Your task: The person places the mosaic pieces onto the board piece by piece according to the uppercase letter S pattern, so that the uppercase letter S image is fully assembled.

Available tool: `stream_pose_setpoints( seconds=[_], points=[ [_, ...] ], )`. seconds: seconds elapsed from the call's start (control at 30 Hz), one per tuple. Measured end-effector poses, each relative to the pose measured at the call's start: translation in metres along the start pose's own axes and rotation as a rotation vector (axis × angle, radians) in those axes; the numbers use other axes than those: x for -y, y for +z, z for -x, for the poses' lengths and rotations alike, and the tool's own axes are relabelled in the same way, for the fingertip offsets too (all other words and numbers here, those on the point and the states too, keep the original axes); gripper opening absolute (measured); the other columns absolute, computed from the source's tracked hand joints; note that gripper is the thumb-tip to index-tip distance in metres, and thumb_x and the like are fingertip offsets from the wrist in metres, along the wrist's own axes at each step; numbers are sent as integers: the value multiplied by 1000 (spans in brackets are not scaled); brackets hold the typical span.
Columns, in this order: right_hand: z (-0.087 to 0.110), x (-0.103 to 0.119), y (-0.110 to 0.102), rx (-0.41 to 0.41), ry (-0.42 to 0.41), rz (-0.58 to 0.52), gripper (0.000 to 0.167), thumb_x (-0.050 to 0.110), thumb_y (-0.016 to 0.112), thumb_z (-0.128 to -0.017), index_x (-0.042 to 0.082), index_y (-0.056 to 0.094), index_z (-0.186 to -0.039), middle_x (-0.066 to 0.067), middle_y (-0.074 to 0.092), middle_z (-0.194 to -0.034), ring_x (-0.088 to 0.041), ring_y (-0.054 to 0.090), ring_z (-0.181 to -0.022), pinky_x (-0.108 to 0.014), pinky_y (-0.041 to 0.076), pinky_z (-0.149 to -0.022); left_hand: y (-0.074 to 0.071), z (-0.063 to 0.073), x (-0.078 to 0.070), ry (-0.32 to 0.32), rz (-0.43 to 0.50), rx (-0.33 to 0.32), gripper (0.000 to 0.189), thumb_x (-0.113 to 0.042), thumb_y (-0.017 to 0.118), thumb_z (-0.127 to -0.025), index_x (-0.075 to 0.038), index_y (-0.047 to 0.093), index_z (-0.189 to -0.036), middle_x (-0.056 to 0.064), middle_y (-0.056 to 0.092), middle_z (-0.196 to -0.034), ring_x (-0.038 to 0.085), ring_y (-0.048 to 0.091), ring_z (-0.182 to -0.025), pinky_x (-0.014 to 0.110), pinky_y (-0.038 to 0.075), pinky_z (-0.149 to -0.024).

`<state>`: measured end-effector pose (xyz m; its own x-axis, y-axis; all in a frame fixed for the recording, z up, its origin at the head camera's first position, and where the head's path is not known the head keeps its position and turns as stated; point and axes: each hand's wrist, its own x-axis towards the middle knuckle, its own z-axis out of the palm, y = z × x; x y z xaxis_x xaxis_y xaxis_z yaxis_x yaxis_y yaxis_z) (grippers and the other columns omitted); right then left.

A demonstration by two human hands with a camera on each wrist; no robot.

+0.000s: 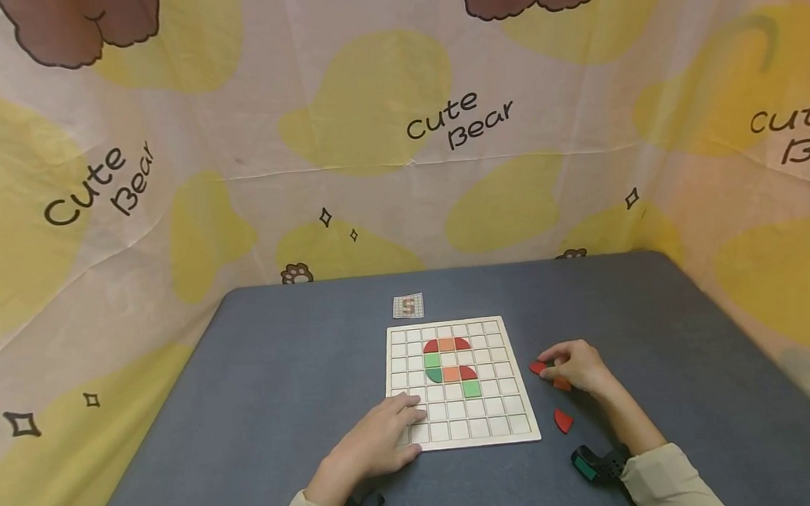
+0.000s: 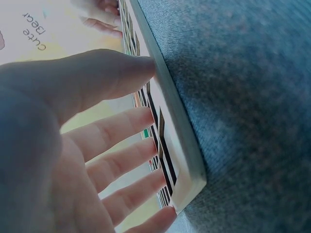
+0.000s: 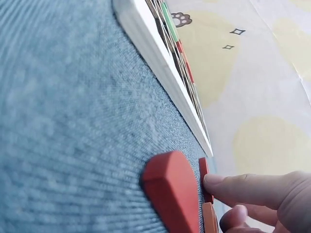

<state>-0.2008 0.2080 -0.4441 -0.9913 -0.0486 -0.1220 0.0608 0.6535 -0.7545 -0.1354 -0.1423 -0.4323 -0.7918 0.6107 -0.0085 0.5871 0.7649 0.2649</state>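
A white grid board [image 1: 499,425] lies on the dark table, with red, orange and green tiles set in its squares. My left hand [image 1: 380,439] rests on the board's near left corner, its fingers spread over the squares and thumb at the front edge; the left wrist view shows the fingers [image 2: 121,131] nearly straight. Right of the board, my right hand [image 1: 580,366] pinches a red quarter-circle tile [image 1: 536,367] between thumb and finger, low at the tabletop. An orange tile [image 1: 562,383] lies partly under that hand, and a bit of green tile shows between its fingers.
Another red quarter-circle tile [image 1: 563,420] lies loose nearer the front, large in the right wrist view. A small printed pattern card [image 1: 408,306] lies beyond the board. A patterned cloth [image 1: 370,131] hangs behind the table [image 1: 279,353].
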Motion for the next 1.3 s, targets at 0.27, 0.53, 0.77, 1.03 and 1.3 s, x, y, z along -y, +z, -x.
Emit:
stream_pose_setpoints(
  seconds=[0.27,0.53,0.77,1.03,1.3],
  points=[
    [0,2,2,77,-81,32,26,3,74,-74,-3,73,-99,7,35,-55,-7,34,-51,-19,28,-47,1,1,0,10,-6,-16,41,-26,68,-85,-11,64,-123,8,57,-136,27,53,-128,43,46,-107],
    [2,2,1,168,-215,39,27,-4,70,-75,-4,73,-101,7,33,-55,-2,31,-50,-17,26,-48,0,2,-2,-14,-6,-15,42,-26,69,-85,-12,64,-123,8,57,-136,27,52,-130,43,46,-108],
    [0,-1,-2,155,-206,9,29,-1,74,-73,-4,73,-101,7,35,-54,-2,32,-48,-18,30,-47,0,1,-2,-4,-5,-21,42,-26,69,-85,-12,63,-123,7,57,-136,27,52,-130,44,46,-107],
    [1,0,-2,125,-197,32,28,6,81,-69,-2,75,-95,9,38,-54,-2,35,-49,-18,30,-47,-1,1,-2,-6,-3,-13,42,-26,69,-85,-11,63,-124,8,56,-136,28,52,-130,44,46,-108],
    [0,-8,-3,139,-370,13,21,14,82,-70,4,77,-88,14,41,-52,0,36,-48,-18,29,-44,-1,1,-2,-9,-6,-11,42,-26,69,-85,-11,63,-124,8,56,-136,27,52,-130,43,46,-108]
  ],
)
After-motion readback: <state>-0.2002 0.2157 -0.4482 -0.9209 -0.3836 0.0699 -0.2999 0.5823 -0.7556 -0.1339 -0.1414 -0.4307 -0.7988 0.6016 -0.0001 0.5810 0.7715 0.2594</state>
